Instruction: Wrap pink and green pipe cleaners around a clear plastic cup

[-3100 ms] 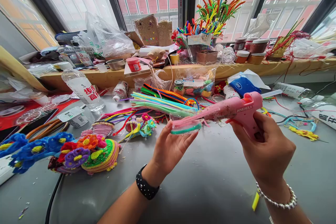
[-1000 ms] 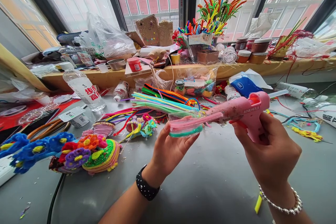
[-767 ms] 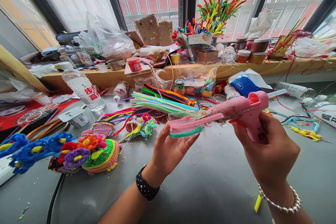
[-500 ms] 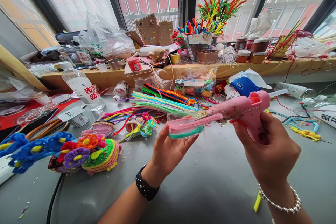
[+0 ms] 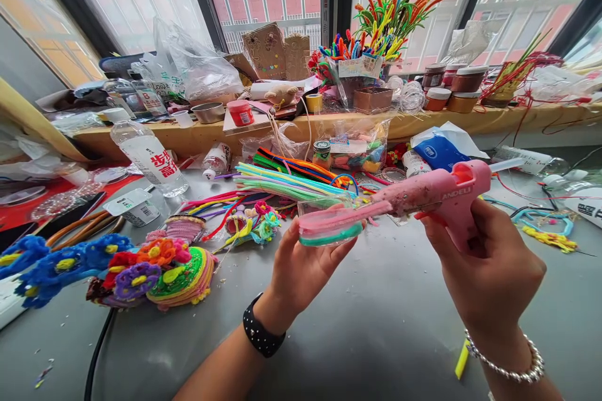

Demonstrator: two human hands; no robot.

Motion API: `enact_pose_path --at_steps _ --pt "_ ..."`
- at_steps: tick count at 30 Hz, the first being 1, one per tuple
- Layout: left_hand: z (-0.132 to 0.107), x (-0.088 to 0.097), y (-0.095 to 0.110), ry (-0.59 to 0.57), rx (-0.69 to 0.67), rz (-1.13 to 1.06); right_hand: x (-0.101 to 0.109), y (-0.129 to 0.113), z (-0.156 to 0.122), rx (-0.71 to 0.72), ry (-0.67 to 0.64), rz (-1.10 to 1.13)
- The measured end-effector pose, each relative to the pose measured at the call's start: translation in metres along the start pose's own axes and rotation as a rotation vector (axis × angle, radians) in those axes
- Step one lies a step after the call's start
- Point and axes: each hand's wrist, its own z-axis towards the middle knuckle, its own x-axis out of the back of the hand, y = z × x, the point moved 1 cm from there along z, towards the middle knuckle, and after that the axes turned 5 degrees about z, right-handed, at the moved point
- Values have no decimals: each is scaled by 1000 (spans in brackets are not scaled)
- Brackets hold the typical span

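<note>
My left hand (image 5: 305, 269) grips a small clear plastic container (image 5: 329, 207) tilted on its side. A green pipe cleaner (image 5: 332, 236) runs around its lower part, with a pink pipe cleaner (image 5: 336, 218) just above. In my right hand (image 5: 489, 269) is a pink hot glue gun (image 5: 423, 194), with a clear glue stick (image 5: 506, 164) poking out of its back. The gun's nozzle points left at the container, close to the pink strand; whether it touches cannot be told. My fingertips behind the container are partly hidden.
A bundle of pipe cleaners (image 5: 286, 183) lies behind the container. Pipe-cleaner flowers (image 5: 136, 272) on round coiled pieces sit at the left, near a water bottle (image 5: 148, 153). Jars (image 5: 468, 81) and craft supplies crowd the windowsill. A yellow scrap (image 5: 462, 358) lies by my right wrist.
My right hand and the glue gun have shifted slightly to the right. The container in my left hand has moved a little to the left.
</note>
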Motion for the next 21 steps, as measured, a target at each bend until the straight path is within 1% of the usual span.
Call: enact_pose_path --at_steps 6,14,21 --pt "-1 -1 0 -30 -2 -15 1 0 0 -27 8 -5" --pt "0 -1 2 -65 2 -68 2 2 -2 -28 -6 -28" --pt "-1 -2 2 -23 -2 -47 0 1 -2 -24 -10 -31"
